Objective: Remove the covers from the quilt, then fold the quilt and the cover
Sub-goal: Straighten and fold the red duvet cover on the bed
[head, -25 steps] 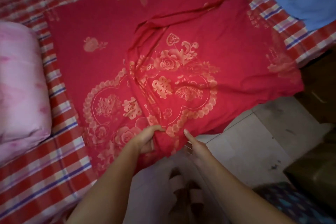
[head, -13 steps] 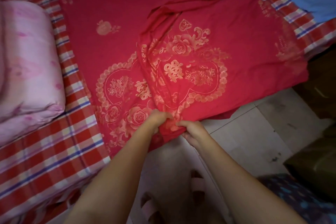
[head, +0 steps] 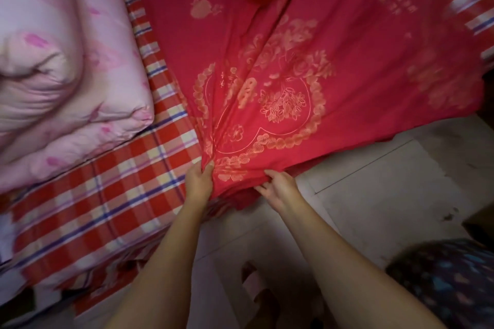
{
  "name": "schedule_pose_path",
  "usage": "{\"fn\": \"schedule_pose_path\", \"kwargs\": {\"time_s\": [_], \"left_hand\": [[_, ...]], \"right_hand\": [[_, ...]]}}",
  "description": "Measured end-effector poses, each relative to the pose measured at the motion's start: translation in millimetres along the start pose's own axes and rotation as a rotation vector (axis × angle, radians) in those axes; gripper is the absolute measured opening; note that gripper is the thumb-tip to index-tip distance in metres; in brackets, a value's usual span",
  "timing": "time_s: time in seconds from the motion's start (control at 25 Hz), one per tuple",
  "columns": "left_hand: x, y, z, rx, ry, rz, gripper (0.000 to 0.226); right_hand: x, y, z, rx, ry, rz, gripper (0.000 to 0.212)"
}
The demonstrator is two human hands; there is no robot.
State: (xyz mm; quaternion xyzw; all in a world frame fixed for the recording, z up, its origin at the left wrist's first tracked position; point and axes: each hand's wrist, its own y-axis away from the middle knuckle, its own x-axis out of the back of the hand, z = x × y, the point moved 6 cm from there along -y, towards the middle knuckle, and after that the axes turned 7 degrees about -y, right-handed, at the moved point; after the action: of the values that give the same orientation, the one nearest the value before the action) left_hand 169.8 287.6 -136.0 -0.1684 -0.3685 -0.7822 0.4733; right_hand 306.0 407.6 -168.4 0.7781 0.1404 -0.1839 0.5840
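As viewed from far left: folded pink quilt (head: 66,75), thick and rounded, on red checked sheet (head: 107,208) of bed. To its right, not touching: red cover (head: 347,75) with gold flower and heart print, spread across sheet, creased lengthwise, near edge hanging over bed side above tiled floor (head: 387,195). Left hand (head: 199,181): fingers and thumb clamped on gathered bunch of cover at near edge. Right hand (head: 280,187): thumb on top, fingers beneath, pinching same edge just beside. Dark patterned cloth (head: 449,283) at lower right.
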Motion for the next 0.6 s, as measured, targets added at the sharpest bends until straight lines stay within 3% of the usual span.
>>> {"fn": "schedule_pose_path", "kwargs": {"time_s": [0.12, 0.2, 0.28, 0.4, 0.6], "left_hand": [[-23.6, 5.3, -39.4, 0.045, -0.047, -0.197, 0.027], [-38.6, 7.3, -46.9, 0.016, -0.029, -0.23, 0.018], [-43.0, 12.3, -45.9, -0.088, -0.037, -0.177, 0.026], [-44.4, 34.1, -55.6, -0.161, -0.056, -0.084, 0.031], [-75.9, 48.0, -95.6, 0.109, 0.1, -0.003, 0.021]], "right_hand": [[25.4, -15.0, 23.9, 0.085, 0.052, 0.066, 0.026], [32.1, -21.5, 29.6, 0.111, 0.152, 0.067, 0.025], [31.6, -24.4, 31.8, 0.08, 0.24, -0.008, 0.021], [43.3, -22.9, 28.0, 0.127, 0.164, -0.115, 0.01], [89.2, -37.6, 44.2, 0.175, 0.268, 0.021, 0.024]]}}
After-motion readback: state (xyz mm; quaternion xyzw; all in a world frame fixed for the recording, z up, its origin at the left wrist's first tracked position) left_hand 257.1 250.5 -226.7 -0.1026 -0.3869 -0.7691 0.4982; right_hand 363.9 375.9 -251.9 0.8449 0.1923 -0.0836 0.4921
